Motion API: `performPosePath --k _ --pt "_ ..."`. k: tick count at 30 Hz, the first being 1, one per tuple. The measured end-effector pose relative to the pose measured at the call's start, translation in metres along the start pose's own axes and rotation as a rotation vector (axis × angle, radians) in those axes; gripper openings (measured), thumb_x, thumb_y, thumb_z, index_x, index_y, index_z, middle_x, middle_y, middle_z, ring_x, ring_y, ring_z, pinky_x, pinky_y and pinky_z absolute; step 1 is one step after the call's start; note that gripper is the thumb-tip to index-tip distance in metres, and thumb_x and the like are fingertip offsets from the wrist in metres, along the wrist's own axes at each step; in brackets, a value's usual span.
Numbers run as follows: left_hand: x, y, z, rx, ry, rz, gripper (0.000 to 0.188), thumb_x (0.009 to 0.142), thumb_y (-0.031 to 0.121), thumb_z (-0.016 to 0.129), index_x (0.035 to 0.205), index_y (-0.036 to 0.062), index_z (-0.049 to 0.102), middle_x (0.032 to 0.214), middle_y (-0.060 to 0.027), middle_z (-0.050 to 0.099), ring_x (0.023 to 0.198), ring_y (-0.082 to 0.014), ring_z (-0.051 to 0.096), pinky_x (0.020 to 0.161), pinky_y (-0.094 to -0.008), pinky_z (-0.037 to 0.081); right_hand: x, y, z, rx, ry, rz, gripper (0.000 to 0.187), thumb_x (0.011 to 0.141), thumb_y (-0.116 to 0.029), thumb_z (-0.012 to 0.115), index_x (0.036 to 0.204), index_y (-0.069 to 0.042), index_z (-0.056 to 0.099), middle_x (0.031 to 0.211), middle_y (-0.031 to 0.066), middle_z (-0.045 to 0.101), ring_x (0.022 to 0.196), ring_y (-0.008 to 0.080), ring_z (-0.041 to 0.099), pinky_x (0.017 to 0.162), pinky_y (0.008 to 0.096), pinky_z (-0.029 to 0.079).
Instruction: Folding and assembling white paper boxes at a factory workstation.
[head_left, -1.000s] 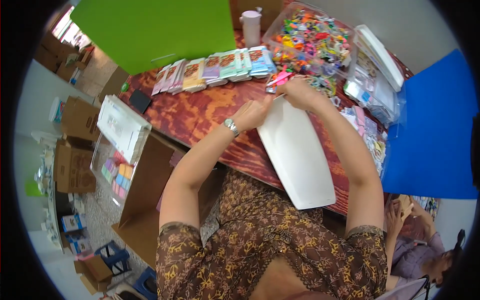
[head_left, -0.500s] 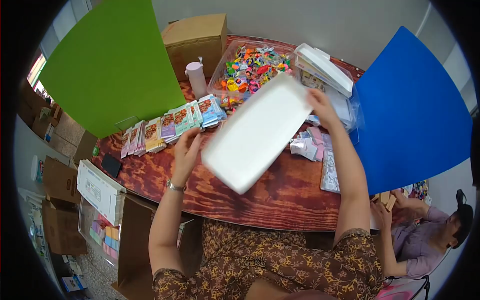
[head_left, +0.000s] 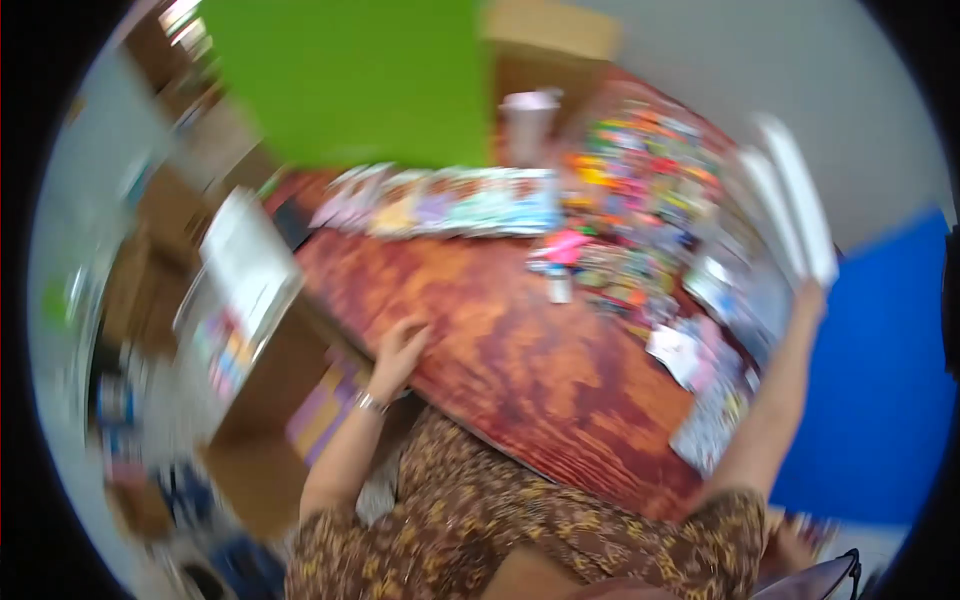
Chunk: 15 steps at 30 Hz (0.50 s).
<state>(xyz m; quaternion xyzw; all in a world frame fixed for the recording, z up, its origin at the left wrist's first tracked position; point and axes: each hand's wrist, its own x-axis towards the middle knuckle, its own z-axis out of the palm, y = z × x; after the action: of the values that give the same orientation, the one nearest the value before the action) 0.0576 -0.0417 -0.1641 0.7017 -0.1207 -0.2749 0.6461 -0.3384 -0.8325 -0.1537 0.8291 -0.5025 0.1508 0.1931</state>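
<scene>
The picture is smeared by motion. At the right, my right hand (head_left: 811, 294) grips the near end of a long white tray (head_left: 803, 205), which stands steeply tilted beside another white tray or lid (head_left: 774, 212). My left hand (head_left: 402, 346) hangs over the table's front edge with fingers apart and nothing in it. Beyond it a row of flat printed packets (head_left: 450, 203) lies along the green panel. Many small colourful pieces (head_left: 650, 180) fill a clear bin, and more lie in front of it.
A green panel (head_left: 350, 80) and a blue panel (head_left: 870, 390) flank the wood-patterned table (head_left: 490, 330). A pale bottle (head_left: 528, 130) stands before a cardboard box (head_left: 550, 50). White and pink cards (head_left: 677, 353) lie at right. At lower left are an open carton (head_left: 255, 440) and a white box (head_left: 250, 250).
My right hand has carried the white tray from over the table to the right and tipped it steeply. My left hand has come down nearer the table's front edge. The view has turned left.
</scene>
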Motion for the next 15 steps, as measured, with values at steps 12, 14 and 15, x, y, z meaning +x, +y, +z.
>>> performPosePath --k 12,14,15 --pt "0.027 0.021 -0.220 0.265 1.013 0.302 0.027 0.093 0.020 0.064 0.109 -0.0017 0.063 0.084 -0.0097 0.068 0.070 -0.0190 0.065 0.063 -0.0295 0.051 -0.027 -0.131 -0.025 1.681 -0.036 0.748 0.051 0.099 -0.030 0.058 0.136 0.002 0.047 0.126 0.0161 0.056 0.113 0.0285 0.058 0.090 0.0350 0.053" --pt "0.067 0.028 -0.258 0.664 1.132 0.267 0.056 0.086 0.043 0.067 0.118 -0.0024 0.059 0.118 -0.0233 0.061 0.112 -0.0359 0.056 0.097 -0.0472 0.042 -0.052 -0.151 -0.041 1.498 -0.058 0.454 0.042 0.100 -0.030 0.057 0.130 -0.001 0.054 0.111 0.0081 0.064 0.093 0.0151 0.062 0.078 0.0264 0.052" --pt "0.085 0.034 -0.269 0.668 1.131 0.267 0.056 0.086 0.043 0.067 0.118 -0.0024 0.059 0.118 -0.0233 0.061 0.112 -0.0359 0.056 0.097 -0.0472 0.042 -0.059 -0.169 -0.052 1.498 -0.060 0.457 0.042 0.100 -0.030 0.057 0.130 -0.001 0.054 0.111 0.0081 0.064 0.093 0.0151 0.062 0.078 0.0264 0.052"
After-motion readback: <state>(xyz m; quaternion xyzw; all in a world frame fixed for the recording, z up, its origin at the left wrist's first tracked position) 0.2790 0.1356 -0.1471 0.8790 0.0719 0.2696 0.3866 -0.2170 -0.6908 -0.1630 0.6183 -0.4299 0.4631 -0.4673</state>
